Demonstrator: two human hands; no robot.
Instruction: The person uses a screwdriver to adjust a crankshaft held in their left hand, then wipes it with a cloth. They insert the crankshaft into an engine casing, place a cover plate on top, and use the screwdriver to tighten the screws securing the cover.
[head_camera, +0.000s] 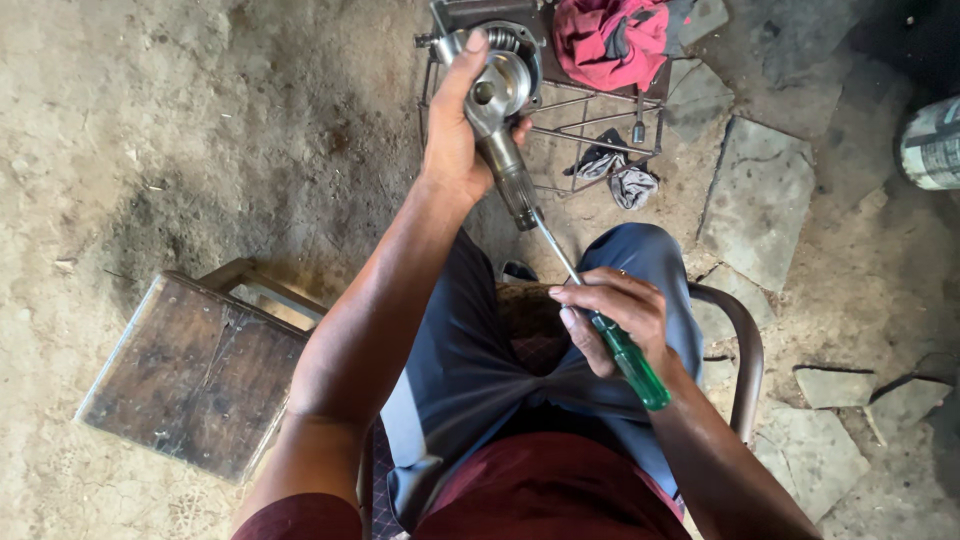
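My left hand grips a grey metal machine part with a round head and a long tubular stem, held out in front of my knees. My right hand is closed around the green handle of a screwdriver. Its steel shaft runs up and left, and the tip sits at the lower end of the part's stem. I am seated, with my blue trousers below both hands.
A worn wooden stool stands at my left. Ahead lies a metal wire frame with a red cloth, a grey rag and another metal housing. Flat stone slabs cover the dirt at right. A curved chair armrest sits beside my right arm.
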